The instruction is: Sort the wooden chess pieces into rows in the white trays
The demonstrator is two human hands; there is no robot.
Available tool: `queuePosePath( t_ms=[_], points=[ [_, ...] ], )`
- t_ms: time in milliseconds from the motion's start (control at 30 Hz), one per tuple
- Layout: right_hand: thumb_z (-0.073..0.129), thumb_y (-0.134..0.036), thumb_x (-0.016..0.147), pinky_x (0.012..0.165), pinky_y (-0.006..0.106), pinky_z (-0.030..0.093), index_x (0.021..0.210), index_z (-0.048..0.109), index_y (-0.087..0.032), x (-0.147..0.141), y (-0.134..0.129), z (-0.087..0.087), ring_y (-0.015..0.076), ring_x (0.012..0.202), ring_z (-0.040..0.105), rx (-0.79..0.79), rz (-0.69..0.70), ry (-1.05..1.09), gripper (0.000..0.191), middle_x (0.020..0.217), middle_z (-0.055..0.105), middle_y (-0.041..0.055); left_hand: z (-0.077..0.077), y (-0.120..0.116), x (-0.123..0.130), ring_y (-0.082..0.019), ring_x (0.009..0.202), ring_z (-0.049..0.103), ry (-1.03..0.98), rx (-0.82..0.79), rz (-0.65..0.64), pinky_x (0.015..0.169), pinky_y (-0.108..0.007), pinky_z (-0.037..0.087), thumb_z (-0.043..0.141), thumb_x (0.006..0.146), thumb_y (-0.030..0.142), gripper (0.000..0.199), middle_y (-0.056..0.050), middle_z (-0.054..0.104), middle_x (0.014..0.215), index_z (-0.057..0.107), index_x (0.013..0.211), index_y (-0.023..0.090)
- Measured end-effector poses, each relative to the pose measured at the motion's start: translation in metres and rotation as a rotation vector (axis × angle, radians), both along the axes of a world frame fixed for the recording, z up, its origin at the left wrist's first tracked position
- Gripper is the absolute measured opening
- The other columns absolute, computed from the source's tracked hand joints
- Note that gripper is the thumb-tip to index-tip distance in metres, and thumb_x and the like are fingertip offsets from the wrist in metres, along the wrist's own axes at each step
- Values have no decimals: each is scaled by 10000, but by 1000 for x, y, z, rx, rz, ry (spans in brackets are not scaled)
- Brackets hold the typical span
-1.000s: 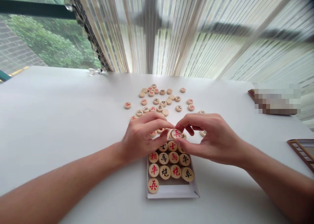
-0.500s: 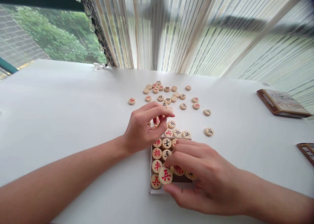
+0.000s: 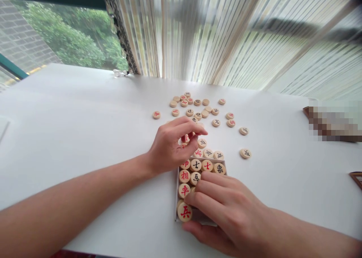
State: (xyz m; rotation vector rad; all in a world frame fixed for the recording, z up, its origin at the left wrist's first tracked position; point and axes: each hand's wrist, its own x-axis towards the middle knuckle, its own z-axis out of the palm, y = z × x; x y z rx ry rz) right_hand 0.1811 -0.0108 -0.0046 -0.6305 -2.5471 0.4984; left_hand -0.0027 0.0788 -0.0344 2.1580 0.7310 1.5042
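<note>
My right hand [image 3: 220, 209] is at the near side of a shallow white box [image 3: 176, 197] of round wooden Chinese chess pieces. Its thumb and forefinger are around a piece with a red character [image 3: 184, 212], over another piece in the near left corner. The palm and fingers hide much of the box's right part. Above the box's far left edge, my left hand [image 3: 177, 143] hovers with curled fingers, the thumb close to the fingertips. Whether it holds anything is hidden. A red-marked piece [image 3: 184, 190] and a black-marked piece [image 3: 195, 165] lie in rows in the box.
Many loose pieces are scattered beyond the box, some face down, such as a plain one [image 3: 206, 102]. A black-marked piece [image 3: 245, 153] lies off to the right. Further right is a brown flat box [image 3: 325, 126], partly blurred out. A striped curtain [image 3: 192, 35] hangs behind the white table [image 3: 85, 130].
My right hand has brought the red-marked piece left and down, onto the piece in the near left corner. My left hand keeps its pose. The view has shifted slightly.
</note>
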Motion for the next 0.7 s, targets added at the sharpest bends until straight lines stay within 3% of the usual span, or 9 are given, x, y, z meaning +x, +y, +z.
queuePosePath(
  t_ms=[200,400,700],
  points=[
    [661,-226,1022,577,357,384,884,742,-80,1,1,3,204,679,465,38,-1,17,217,745,631,57,-1,0,0,-141,781,677,-1,-7,2,670,-258,563,629,890,-20,229,-60,752,901,781,975,130],
    [598,-120,1002,597,358,371,763,703,-127,8,9,18,188,675,426,3,53,-39,261,729,608,45,0,0,0,-130,766,671,8,0,8,668,-255,564,626,893,-18,233,-50,752,900,776,977,139],
    [544,-89,1061,710,356,431,1006,756,-152,18,16,28,211,802,540,-72,175,-245,228,835,665,47,-2,1,1,-132,757,665,-1,14,-3,653,-256,557,625,875,-37,238,-57,744,878,779,970,117]
  ],
)
